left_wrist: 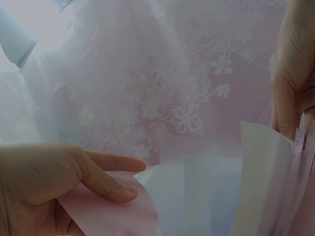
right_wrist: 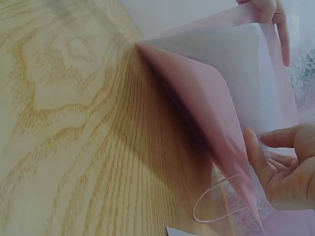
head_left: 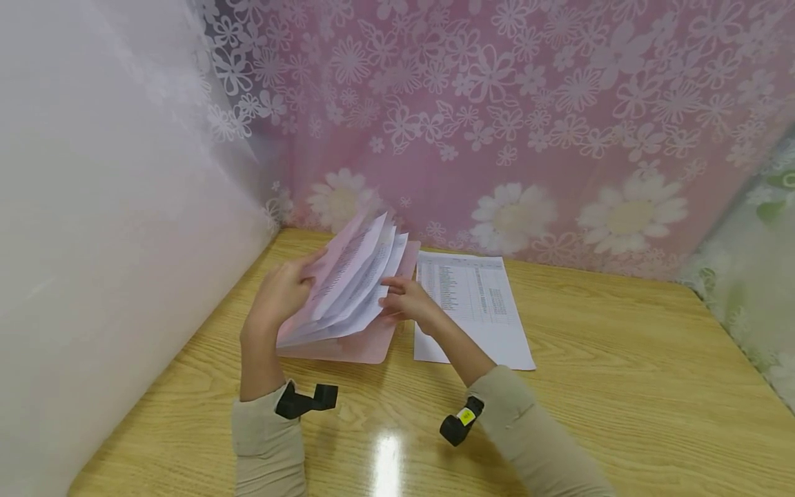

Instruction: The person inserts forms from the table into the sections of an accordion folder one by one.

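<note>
A pink folder point(head_left: 366, 349) stands partly open on the table, with several printed sheets point(head_left: 363, 283) fanned out between its covers. My left hand point(head_left: 282, 293) holds the raised left cover; in the left wrist view the thumb lies over the pink cover point(left_wrist: 118, 211) and the other fingers are partly hidden behind it. At the opposite side, my right hand point(head_left: 410, 302) pinches the edge of the pages and right cover between thumb and fingers, as the right wrist view shows. How many leaves it holds I cannot tell. A loose printed sheet point(head_left: 468, 304) lies flat just right of the folder.
The wooden table point(head_left: 609, 386) extends to the right and front. Pale sheeting point(head_left: 124, 207) rises along its left edge, and a pink flowered curtain point(head_left: 435, 138) hangs behind. From the folder's edge hangs a thin elastic loop point(right_wrist: 196, 209).
</note>
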Motion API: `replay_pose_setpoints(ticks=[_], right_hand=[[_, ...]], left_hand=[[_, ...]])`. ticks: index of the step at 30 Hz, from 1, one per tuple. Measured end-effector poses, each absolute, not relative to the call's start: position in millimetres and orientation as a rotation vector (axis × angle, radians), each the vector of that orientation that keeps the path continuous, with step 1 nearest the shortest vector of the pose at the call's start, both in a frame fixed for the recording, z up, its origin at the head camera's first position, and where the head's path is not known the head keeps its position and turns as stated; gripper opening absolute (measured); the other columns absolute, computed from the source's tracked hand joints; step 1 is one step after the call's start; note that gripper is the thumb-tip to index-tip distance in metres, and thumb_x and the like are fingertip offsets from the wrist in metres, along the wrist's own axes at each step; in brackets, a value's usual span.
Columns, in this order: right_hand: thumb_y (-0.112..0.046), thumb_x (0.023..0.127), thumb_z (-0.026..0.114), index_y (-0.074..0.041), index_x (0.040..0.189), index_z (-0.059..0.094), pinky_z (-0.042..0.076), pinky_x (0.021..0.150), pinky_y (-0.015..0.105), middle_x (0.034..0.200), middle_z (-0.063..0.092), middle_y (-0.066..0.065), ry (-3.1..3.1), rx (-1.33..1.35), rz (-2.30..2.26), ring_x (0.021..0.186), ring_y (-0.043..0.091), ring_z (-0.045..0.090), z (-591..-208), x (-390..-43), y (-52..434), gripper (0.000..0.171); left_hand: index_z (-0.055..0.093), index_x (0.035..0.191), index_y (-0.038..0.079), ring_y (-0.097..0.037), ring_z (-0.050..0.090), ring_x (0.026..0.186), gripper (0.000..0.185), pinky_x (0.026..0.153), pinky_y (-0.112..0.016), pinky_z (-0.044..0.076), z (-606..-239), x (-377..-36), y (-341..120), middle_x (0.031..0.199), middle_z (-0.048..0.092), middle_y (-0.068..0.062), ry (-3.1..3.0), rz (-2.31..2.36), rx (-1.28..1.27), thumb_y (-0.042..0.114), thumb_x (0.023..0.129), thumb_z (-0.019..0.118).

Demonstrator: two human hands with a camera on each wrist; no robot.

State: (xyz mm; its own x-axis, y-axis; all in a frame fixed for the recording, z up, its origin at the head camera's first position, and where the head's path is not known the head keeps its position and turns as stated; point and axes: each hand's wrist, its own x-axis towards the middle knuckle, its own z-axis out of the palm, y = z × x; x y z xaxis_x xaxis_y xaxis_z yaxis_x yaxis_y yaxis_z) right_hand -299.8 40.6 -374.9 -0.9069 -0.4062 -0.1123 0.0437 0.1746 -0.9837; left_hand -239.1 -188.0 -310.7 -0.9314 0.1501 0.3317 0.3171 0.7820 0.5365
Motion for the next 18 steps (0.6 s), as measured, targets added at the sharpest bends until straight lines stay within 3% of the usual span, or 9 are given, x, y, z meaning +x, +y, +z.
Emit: replay_pose_setpoints(ticks=[6, 13, 18], right_hand=[[0.002, 0.085, 0.057, 0.005, 0.135, 0.039, 0.051, 0.064, 0.028, 0.130, 0.044, 0.025, 2.124, -0.319, -1.793, 0.074, 0.017, 0.061, -377, -299, 31, 0.053], [0.002, 0.083, 0.059, 0.007, 0.135, 0.039, 0.048, 0.077, 0.031, 0.130, 0.044, 0.025, 2.198, -0.320, -1.762, 0.105, 0.028, 0.054, -377, -298, 24, 0.056], [0.002, 0.084, 0.059, 0.008, 0.135, 0.038, 0.048, 0.079, 0.034, 0.131, 0.043, 0.026, 2.203, -0.310, -1.760, 0.108, 0.031, 0.053, -379, -299, 22, 0.055]], left_hand=[[0.047, 0.136, 0.011, -0.016, 0.028, 0.052, 0.053, 0.052, -0.033, 0.030, -311, -240, -189, 0.128, 0.050, -0.017, -2.713, -0.897, -0.369, -0.005, 0.085, 0.045], [0.046, 0.137, 0.011, -0.017, 0.028, 0.053, 0.053, 0.055, -0.034, 0.031, -311, -240, -190, 0.129, 0.049, -0.016, -2.723, -0.902, -0.372, -0.005, 0.086, 0.046], [0.046, 0.137, 0.011, -0.018, 0.030, 0.054, 0.053, 0.055, -0.034, 0.031, -311, -240, -190, 0.128, 0.049, -0.017, -2.715, -0.894, -0.381, -0.005, 0.086, 0.046]])
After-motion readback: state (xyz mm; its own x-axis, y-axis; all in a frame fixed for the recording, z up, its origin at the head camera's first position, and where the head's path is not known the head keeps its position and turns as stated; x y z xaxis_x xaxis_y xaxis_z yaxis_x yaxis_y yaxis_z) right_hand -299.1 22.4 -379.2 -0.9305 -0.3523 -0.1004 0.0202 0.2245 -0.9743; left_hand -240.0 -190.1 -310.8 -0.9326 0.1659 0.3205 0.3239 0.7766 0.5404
